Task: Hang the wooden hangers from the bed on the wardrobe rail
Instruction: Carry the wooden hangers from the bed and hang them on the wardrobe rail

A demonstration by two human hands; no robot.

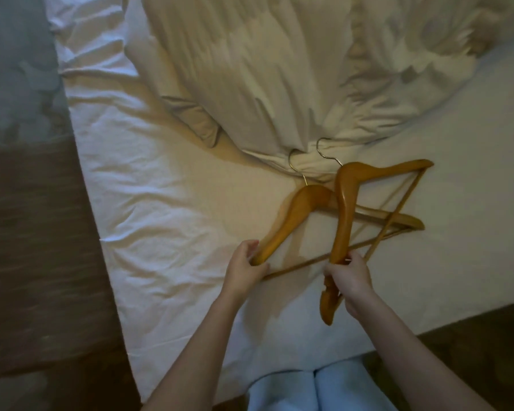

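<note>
Two wooden hangers with metal hooks lie crossed over each other on the white sheet of the bed (166,221). My left hand (245,266) grips the near arm end of the left hanger (294,215). My right hand (349,278) is closed around the near arm of the right hanger (346,203), whose tip sticks out below my fingers. Both hooks point away from me, toward the crumpled duvet. The wardrobe rail is not in view.
A bunched cream duvet (264,78) covers the far part of the bed, touching the hooks. Brown carpet (36,256) runs along the left side, and the bed's corner is near my legs (309,390) in pale trousers.
</note>
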